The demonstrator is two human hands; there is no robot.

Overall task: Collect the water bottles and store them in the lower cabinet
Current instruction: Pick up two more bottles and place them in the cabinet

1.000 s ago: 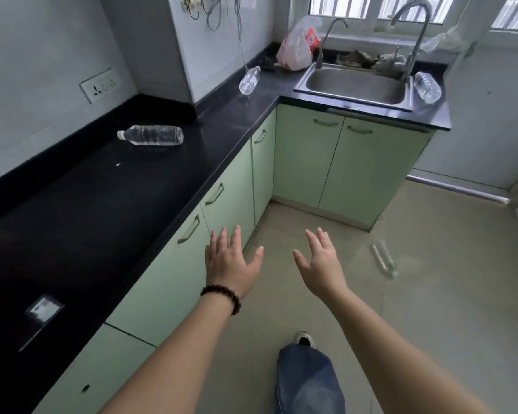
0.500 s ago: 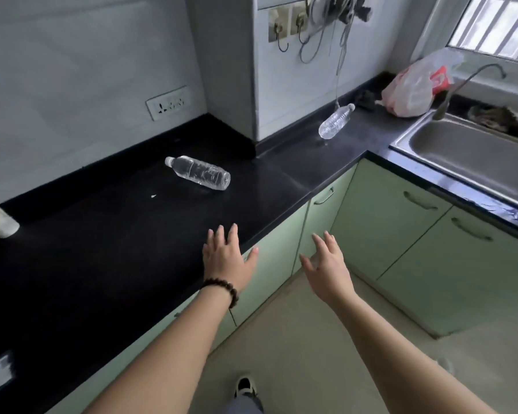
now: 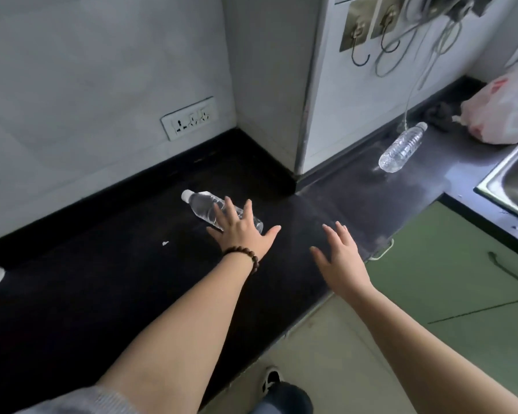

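Two water bottles show in the head view, both lying on their sides on the black countertop [image 3: 72, 294]. The nearer bottle [image 3: 205, 206] lies at about twelve o'clock from the person, close to the back wall; its long axis runs from ten o'clock to four o'clock, white cap toward ten. The farther bottle [image 3: 401, 148] lies at about two o'clock, past the wall corner and near the sink [image 3: 509, 177]; its axis runs from one o'clock to seven o'clock, cap toward one. The left hand [image 3: 243, 234], a bead bracelet [image 3: 244, 256] at its wrist, is spread flat over the base end of the nearer bottle, fingers splayed and nothing grasped; whether the palm touches the plastic I cannot tell. The right hand [image 3: 340, 258] hovers open above the counter edge, holding nothing, well apart from either bottle.

The step in hand looks like the first pickup. To do it well, the left fingers should curl across the barrel, at right angles to that ten-to-four axis, since a clear round bottle would likely roll if pushed from the side. The green lower cabinet [image 3: 449, 282] at three o'clock appears closed, so the free right hand could open its door.
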